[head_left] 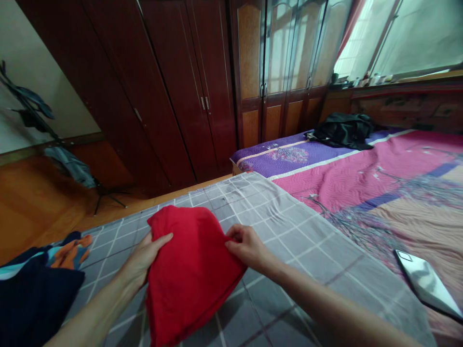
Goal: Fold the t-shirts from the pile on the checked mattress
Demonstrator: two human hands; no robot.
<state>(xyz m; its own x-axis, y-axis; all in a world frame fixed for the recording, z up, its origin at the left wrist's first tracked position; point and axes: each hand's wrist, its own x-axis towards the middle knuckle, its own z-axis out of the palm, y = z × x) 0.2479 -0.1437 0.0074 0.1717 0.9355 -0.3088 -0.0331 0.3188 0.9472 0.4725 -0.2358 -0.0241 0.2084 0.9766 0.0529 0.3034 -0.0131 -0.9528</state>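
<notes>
A home bedroom with bed (365, 178) and wardrobes (173, 86).

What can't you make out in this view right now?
Head view only:
The red cloth held by the left hand and right hand: bottom edge cuts off its lower end; folds hide its shape.
The dark printed cloth: cut off by the left and bottom edges.
The shiny flat object: glare hides its surface; right edge clips it.
The items on the windowsill: too small to identify.
</notes>
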